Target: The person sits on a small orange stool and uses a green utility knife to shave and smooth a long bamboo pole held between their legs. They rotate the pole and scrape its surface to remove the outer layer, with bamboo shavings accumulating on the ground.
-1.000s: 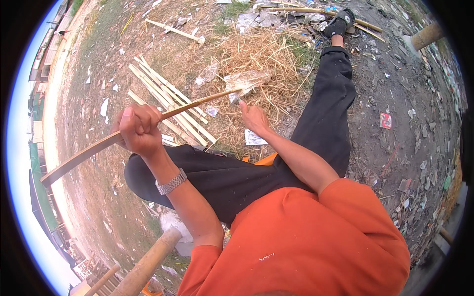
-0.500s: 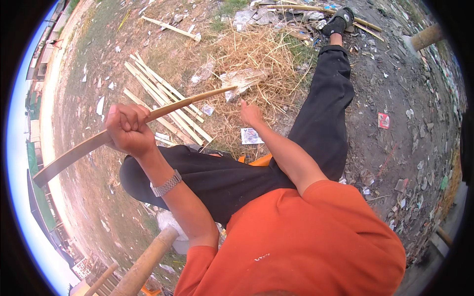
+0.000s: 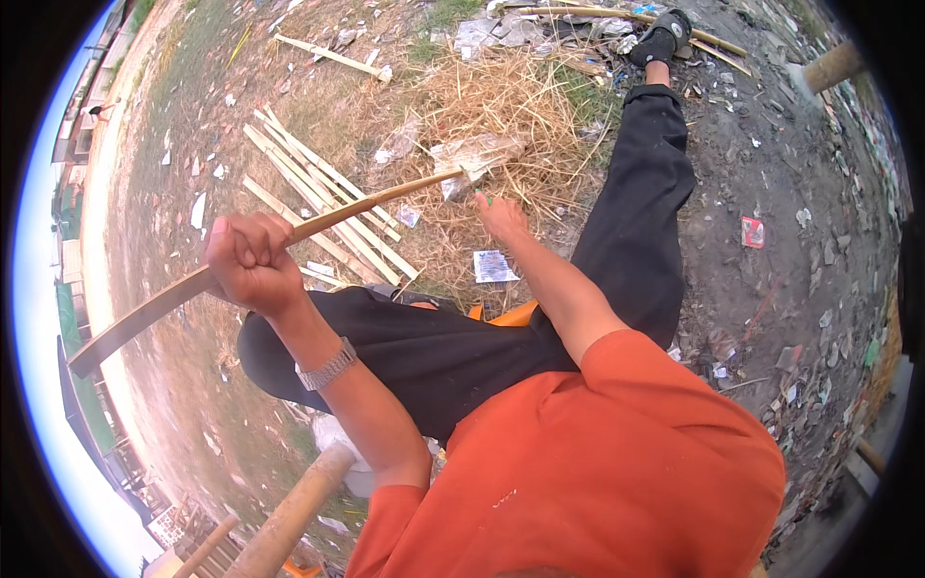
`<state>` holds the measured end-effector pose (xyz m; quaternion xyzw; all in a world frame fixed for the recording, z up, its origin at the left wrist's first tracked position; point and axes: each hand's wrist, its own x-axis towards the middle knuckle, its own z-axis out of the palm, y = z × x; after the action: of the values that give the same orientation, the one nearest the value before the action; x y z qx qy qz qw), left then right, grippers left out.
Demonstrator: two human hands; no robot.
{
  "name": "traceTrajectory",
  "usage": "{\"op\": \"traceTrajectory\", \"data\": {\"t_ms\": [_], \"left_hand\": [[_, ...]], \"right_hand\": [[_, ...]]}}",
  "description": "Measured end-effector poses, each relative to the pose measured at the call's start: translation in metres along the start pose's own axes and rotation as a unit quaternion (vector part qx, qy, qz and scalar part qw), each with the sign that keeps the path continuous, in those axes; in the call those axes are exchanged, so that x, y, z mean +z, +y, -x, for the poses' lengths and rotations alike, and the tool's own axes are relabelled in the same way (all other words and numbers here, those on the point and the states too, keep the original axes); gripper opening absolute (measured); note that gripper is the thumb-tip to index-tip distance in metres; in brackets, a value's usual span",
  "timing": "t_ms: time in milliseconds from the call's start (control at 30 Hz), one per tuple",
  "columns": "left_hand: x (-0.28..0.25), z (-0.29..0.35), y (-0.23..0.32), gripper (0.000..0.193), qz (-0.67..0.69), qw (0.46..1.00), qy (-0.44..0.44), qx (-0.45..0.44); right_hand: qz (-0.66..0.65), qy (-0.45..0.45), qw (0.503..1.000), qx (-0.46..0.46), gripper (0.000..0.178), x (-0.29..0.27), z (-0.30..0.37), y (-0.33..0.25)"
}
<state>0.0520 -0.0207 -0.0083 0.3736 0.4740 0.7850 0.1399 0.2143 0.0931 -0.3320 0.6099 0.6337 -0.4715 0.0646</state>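
My left hand is closed in a fist around a long bamboo strip. The strip slants from the lower left up to a pile of straw-like shavings. By its far tip is my right hand, fingers curled, with a small bit of green showing at them; whatever it grips is mostly hidden. Just beyond the fingers, a pale crumpled sheet lies on the shavings. Several split bamboo strips are laid out on the ground beyond my left hand.
My bent left leg and outstretched right leg frame the work spot. Something orange shows beneath me. Round poles stand at the lower left and upper right. Litter dots the dirt.
The strip's near end has shifted slightly right and down in the picture. My right hand has moved slightly right and down, and a bit of green now shows at its fingers.
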Motion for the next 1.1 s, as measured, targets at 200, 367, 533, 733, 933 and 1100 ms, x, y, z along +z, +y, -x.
{"op": "traceTrajectory", "data": {"t_ms": [200,367,533,733,933,1100], "left_hand": [[-0.009,0.000,0.003,0.037,0.002,1.000,0.019,-0.006],[-0.012,0.001,0.002,0.037,-0.020,0.999,0.039,-0.011],[-0.018,-0.004,-0.001,0.036,-0.008,0.999,0.040,-0.007],[-0.034,-0.010,0.000,0.035,-0.009,0.994,0.107,-0.011],[-0.029,-0.011,0.003,0.034,-0.024,0.985,0.172,-0.017],[-0.026,-0.016,-0.002,0.034,-0.016,0.982,0.185,-0.032]], "right_hand": [[0.018,0.017,0.999,-0.026,0.071,-0.004,-0.009,0.011],[-0.035,0.032,0.998,-0.051,0.075,-0.004,-0.011,0.003],[-0.006,0.018,0.999,-0.028,0.072,-0.003,-0.014,-0.016],[0.054,0.020,0.998,-0.015,0.068,-0.001,-0.024,-0.007],[-0.045,0.022,0.999,-0.008,0.076,-0.005,-0.021,-0.009],[-0.071,-0.010,0.996,-0.049,0.076,0.012,-0.039,-0.002]]}}
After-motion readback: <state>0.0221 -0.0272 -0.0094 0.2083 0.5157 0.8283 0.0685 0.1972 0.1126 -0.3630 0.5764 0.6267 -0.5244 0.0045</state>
